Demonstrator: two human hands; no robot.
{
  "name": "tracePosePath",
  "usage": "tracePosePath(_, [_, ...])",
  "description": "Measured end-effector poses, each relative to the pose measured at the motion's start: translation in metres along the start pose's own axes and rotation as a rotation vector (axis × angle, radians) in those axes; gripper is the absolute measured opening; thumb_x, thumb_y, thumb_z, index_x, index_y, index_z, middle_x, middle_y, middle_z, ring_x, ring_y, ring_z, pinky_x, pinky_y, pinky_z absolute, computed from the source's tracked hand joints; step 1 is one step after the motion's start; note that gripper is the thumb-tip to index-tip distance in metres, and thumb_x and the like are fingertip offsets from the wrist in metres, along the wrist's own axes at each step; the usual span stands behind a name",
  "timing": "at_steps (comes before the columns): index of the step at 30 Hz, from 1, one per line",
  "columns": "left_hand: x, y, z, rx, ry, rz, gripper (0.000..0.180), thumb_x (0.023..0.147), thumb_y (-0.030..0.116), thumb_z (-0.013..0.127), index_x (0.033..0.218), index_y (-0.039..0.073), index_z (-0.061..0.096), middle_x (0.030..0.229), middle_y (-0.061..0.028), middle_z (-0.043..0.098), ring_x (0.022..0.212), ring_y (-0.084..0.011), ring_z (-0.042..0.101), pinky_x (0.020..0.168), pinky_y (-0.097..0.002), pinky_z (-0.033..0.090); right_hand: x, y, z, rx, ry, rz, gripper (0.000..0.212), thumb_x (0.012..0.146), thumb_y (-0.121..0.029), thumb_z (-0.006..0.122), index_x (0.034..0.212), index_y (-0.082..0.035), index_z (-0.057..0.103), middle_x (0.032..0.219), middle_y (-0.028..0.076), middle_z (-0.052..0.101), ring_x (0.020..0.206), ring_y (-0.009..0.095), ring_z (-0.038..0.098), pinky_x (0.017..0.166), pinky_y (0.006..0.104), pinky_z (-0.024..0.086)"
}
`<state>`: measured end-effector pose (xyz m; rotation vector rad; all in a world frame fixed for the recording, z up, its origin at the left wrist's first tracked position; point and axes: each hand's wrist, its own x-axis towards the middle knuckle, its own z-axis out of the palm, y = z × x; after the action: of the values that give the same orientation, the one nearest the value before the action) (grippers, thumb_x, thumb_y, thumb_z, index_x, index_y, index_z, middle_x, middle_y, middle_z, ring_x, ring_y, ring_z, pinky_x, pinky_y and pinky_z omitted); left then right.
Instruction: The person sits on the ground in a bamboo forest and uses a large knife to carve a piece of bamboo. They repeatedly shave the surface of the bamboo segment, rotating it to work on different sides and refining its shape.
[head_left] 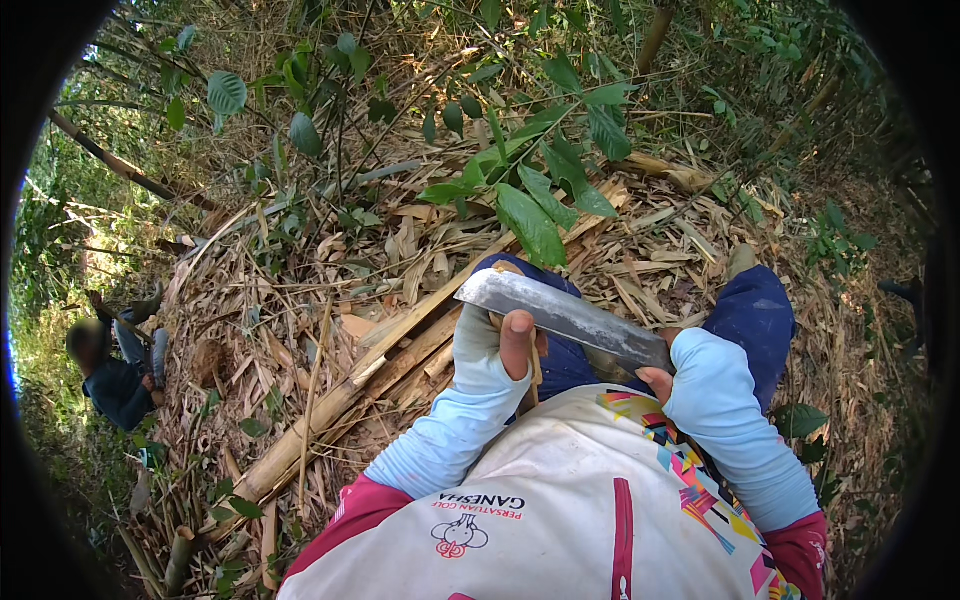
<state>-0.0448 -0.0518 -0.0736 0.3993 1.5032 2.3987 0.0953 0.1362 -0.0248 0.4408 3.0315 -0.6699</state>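
A wide grey machete (570, 318) lies slantwise across my lap, its pale broad tip to the left. At its right end my right hand (660, 372) is closed around the grip, which the fingers and sleeve hide. My left hand (516, 345) is closed just below the tip end, thumb up against the blade. A thin light-brown strip (536, 378) shows beside that hand and seems to be held in it. The blade covers most of the left fingers. Both forearms wear light blue sleeves.
Long split bamboo pieces (350, 395) lie diagonally to my left. Dry leaves and husks (400, 240) cover the ground. A green leafy branch (540, 190) hangs ahead of my knees. Another person (120, 385) sits at the far left. A cut stump (181, 555) stands at lower left.
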Motion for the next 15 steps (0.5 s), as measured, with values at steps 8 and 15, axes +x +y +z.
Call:
tracePosePath(8, [-0.018, 0.011, -0.017, 0.107, 0.014, -0.064, 0.053, 0.083, 0.034, 0.077, 0.109, 0.001, 0.045, 0.072, -0.008, 0.056, 0.056, -0.0175, 0.057, 0.051, -0.0299, 0.052, 0.016, 0.051, -0.005, -0.266, 0.11, 0.327, 0.041, 0.094, -0.038, 0.058, 0.077, -0.002, 0.054, 0.066, 0.023, 0.056, 0.064, 0.044, 0.056, 0.057, 0.0476, 0.043])
tracePosePath(15, [-0.005, -0.001, -0.031, 0.06, -0.121, 0.009, 0.075, 0.071, 0.039, 0.086, 0.121, 0.001, 0.044, 0.084, -0.008, 0.058, 0.066, -0.0164, 0.06, 0.061, -0.0293, 0.054, -0.004, 0.019, -0.022, 0.191, 0.082, 0.07, 0.042, 0.09, -0.041, 0.063, 0.102, -0.001, 0.065, 0.076, 0.018, 0.063, 0.07, 0.033, 0.062, 0.065, 0.0374, 0.049])
